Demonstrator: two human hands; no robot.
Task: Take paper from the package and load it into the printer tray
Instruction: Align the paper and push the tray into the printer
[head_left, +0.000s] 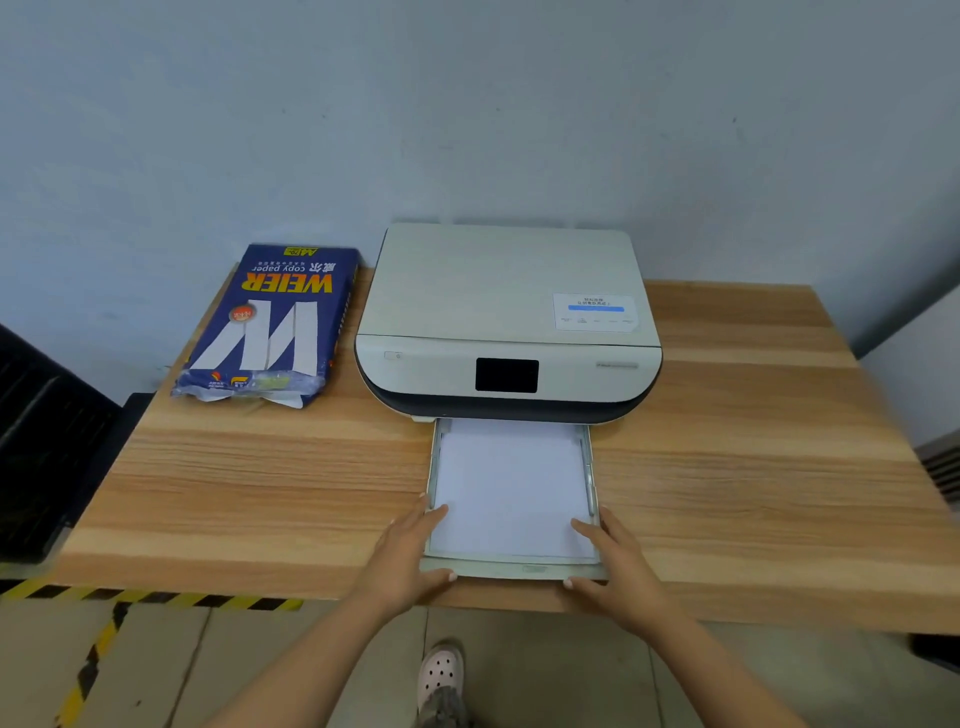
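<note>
A white printer (506, 322) stands on the wooden table, its tray (514, 570) pulled out toward me. White paper (511, 488) lies flat inside the tray. My left hand (410, 556) rests on the tray's front left corner, fingers on the paper's edge and thumb against the front lip. My right hand (615, 564) mirrors it at the front right corner. The blue paper package (272, 325) lies torn open at its near end, left of the printer.
The wooden table (753, 467) ends just in front of the tray. A wall runs behind the printer. Yellow-black floor tape (156, 597) lies below the table's left front. A dark object (41, 441) stands at the left.
</note>
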